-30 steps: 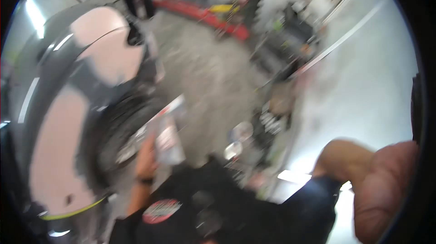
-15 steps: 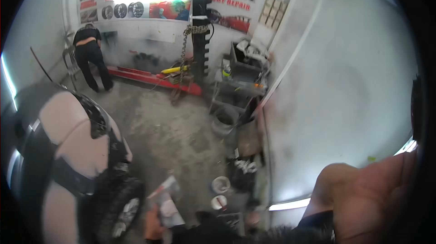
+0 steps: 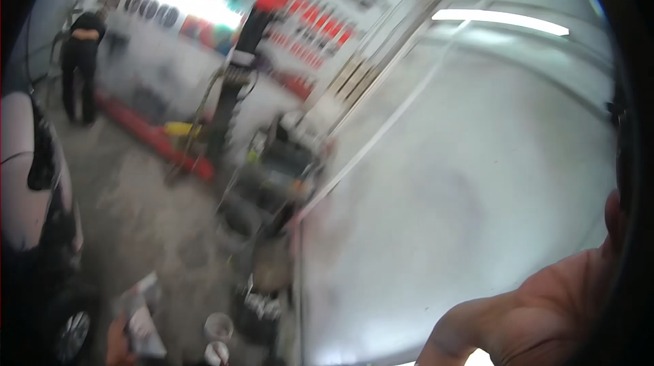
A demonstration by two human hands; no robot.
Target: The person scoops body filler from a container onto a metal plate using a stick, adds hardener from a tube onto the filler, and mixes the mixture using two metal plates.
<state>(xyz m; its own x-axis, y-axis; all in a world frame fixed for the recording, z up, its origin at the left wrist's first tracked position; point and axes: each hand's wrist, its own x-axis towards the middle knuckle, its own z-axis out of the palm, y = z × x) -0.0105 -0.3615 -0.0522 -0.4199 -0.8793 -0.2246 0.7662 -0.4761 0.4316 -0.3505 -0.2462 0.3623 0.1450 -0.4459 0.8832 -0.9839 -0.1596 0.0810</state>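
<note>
Low at the left, my left hand [image 3: 118,340] grips the edge of a flat, light-coloured sheet [image 3: 151,347] with a pale pink patch on it; the view is blurred here. Close to the camera on the right, my right hand [image 3: 538,315] is raised. Its wrist is bent, and most of its fingers are lost in the dark rim of the view, so what it touches is hidden. Just right of the sheet, a round clear container [image 3: 219,326] stands on the floor beside a white tub [image 3: 216,352] with a dark red stick-like thing in it.
A car with pale patches [image 3: 19,175] stands at the left. Another person [image 3: 80,69] bends over by the far wall. A red rail [image 3: 146,131] leads to a dark post with a chain [image 3: 245,46]. A loaded cart [image 3: 272,168] stands by the large pale panel [image 3: 436,195].
My view has swung right and tilted, so the car, person, cart and my left hand with the sheet now appear further left. My right hand stays raised near the camera.
</note>
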